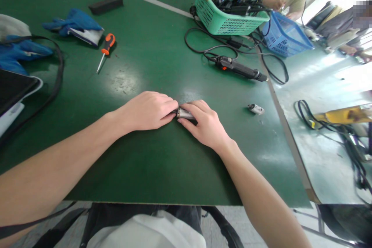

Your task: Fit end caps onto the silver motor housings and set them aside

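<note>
Cylinder sits mid-frame, low over the green table, held in both hands; can't tell if it touches the top. Right hand has its fingers wrapped over the silver body, thumb underneath, no slack visible. Left hand is pinched down on the dark end, thumb against forefinger; palm hides the rest, so can't tell if that end is a separate piece. Step in hand, my read: two-handed work at the joint between dark end and silver body. Next move calls for a firm right grip, both sides in line, and fine left finger control; tilt could bind it. Count: one cylinder in the hands; one loose part, similar silver, right of centre. One screwdriver, orange and black, upper left. One power driver, upper right of centre, corded. One black block, upper left. Two baskets: green basket, upper middle-right, full of cables and parts too jumbled to count; blue basket just beside it. Blue gloves, at least two, upper left. One yellow tool, right edge. At least two co-workers, upper right.
</note>
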### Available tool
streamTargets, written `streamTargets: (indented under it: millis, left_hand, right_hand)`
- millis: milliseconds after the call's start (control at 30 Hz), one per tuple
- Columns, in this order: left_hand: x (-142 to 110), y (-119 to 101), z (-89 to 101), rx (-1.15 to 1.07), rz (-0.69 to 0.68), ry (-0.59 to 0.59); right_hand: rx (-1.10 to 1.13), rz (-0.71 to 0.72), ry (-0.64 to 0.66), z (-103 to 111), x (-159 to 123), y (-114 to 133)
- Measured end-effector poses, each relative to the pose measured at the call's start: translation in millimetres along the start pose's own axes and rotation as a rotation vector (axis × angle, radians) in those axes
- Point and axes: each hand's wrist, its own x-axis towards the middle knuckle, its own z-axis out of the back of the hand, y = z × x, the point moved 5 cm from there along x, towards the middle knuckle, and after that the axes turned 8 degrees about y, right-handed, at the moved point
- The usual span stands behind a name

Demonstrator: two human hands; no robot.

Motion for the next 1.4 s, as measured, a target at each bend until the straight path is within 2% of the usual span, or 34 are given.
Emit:
streamTargets:
  millis: [1400]
  left_hand:
    - [-0.5,0.6,1.6,-0.012,0.04,0.016]
  right_hand:
    - [-0.024,-0.017,0.002,1.2,0.9,-0.6]
